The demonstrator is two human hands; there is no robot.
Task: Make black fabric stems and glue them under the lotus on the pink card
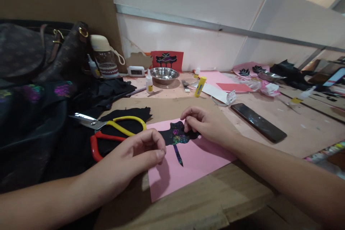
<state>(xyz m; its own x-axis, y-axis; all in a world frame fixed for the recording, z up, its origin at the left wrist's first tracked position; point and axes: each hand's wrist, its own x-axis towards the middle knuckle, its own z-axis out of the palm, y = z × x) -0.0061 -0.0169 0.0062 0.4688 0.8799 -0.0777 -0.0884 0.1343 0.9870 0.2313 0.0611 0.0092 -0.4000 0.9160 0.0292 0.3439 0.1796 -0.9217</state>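
On a pink paper sheet lies a black cutout with glittery purple, green and blue patches. Its narrow pointed stem hangs toward me. Just left of the cutout is my left hand, closed with thumb and fingertips drawn together over the paper; whatever they hold, if anything, cannot be made out. My right hand is curled above the cutout's right end, fingertips close to it. I cannot see anything between those fingers. Scissors with yellow and red handles rest beside my left hand on black fabric.
A steel bowl, a small glue bottle and a yellow glue stick stand toward the back. A phone lies right. At left are a lidded bottle, a brown bag and dark cloth.
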